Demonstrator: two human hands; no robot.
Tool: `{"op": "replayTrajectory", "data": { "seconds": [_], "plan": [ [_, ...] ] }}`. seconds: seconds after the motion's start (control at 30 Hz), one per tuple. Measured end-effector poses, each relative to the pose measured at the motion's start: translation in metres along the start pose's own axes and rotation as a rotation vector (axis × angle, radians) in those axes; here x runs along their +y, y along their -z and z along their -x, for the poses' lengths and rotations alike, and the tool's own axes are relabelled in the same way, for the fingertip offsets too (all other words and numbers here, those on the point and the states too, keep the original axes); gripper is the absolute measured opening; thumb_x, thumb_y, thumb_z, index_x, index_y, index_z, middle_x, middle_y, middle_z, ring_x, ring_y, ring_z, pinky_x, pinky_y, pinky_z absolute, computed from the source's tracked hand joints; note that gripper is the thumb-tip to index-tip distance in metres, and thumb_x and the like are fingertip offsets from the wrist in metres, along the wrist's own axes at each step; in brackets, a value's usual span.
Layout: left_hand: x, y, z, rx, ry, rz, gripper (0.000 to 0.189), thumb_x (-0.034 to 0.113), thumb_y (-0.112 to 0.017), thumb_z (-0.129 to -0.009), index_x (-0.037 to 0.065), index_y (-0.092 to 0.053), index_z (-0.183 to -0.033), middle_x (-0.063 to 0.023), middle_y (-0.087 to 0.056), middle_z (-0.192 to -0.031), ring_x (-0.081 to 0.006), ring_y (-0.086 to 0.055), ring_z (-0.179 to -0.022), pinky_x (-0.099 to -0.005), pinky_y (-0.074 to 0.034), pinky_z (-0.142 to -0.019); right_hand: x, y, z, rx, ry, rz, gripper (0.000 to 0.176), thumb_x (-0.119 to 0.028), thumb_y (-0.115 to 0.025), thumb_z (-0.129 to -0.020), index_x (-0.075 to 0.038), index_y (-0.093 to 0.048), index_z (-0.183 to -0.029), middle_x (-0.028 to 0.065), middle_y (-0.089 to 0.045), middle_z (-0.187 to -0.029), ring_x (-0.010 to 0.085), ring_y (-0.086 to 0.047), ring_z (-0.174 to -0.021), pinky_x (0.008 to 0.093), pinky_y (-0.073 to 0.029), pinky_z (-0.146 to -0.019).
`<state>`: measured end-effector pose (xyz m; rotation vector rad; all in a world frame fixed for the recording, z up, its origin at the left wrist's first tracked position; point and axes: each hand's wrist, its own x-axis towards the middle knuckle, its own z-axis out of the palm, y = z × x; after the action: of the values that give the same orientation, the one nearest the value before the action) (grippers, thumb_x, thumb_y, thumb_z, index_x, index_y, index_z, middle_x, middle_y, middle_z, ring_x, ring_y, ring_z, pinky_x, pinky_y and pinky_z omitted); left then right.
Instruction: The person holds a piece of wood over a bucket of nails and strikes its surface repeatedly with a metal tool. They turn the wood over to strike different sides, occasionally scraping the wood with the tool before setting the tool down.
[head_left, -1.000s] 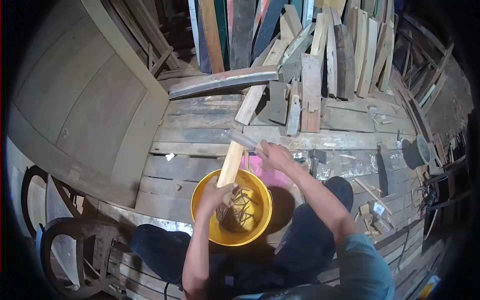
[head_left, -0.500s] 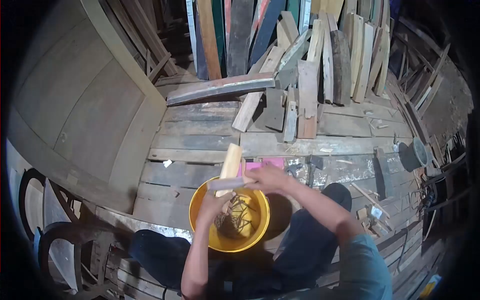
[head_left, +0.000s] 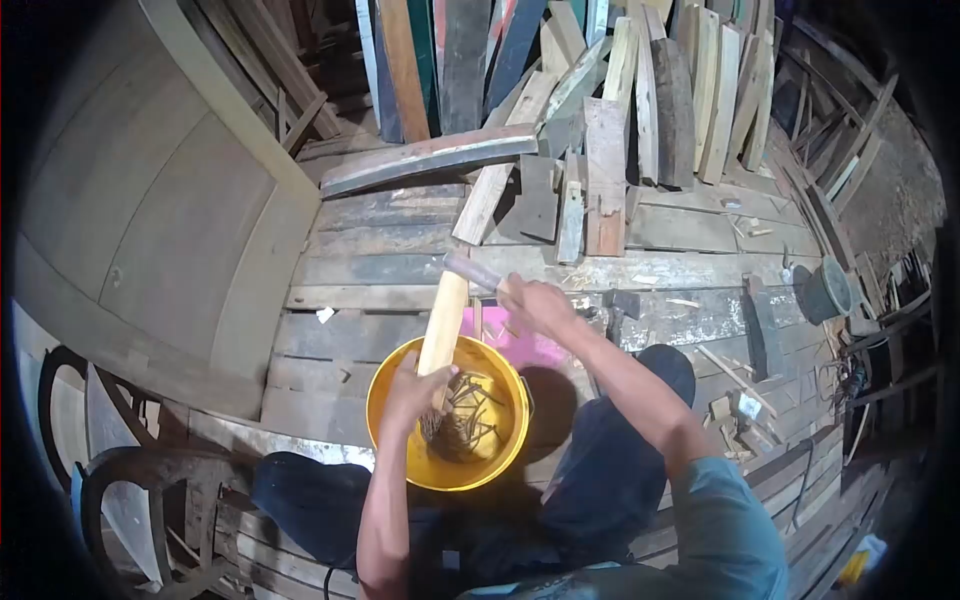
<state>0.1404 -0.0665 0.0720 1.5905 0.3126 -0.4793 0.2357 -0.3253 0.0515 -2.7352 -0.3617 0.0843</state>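
Observation:
My left hand (head_left: 408,394) is closed around the lower part of a pale, smooth wooden piece (head_left: 443,322), which stands tilted over the rim of a yellow bucket (head_left: 376,400). My right hand (head_left: 541,306) grips the handle of a knife (head_left: 474,270) with a wide greyish blade. That blade lies across the top end of the wooden piece; whether it touches is hard to tell. Inside the bucket are several thin dark sticks or nails (head_left: 478,415), and a dark bristly bunch below my left hand, partly hidden by it.
Behind the bucket lies a pink sheet (head_left: 515,340) on the plank floor (head_left: 390,240). A dark hammer-like head (head_left: 624,302) rests to its right. Wooden boards (head_left: 605,170) lean at the back. A large wooden panel (head_left: 190,210) stands left; a grey bucket (head_left: 826,290) sits right.
My right hand has moved the knife up and away, from just above my left hand to the wooden piece's top end. The view has shifted slightly.

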Motion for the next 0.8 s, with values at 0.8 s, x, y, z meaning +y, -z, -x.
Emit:
{"op": "replayTrajectory", "data": {
  "seconds": [0.8],
  "plan": [
    [-0.009, -0.002, 0.000, 0.034, -0.165, 0.060, 0.048, 0.014, -0.077, -0.083, -0.004, -0.048, -0.117, -0.0130, -0.066, -0.083, -0.0163, -0.062, -0.052, -0.0290, -0.050, -0.042, -0.022, -0.021, 0.015, 0.021, 0.419, 0.127, 0.044, -0.049, -0.044, -0.098, -0.012, -0.052, -0.121, 0.0189, -0.067, -0.081, 0.0396, -0.066, -0.076, 0.0486, -0.053, -0.069]
  ]
}}
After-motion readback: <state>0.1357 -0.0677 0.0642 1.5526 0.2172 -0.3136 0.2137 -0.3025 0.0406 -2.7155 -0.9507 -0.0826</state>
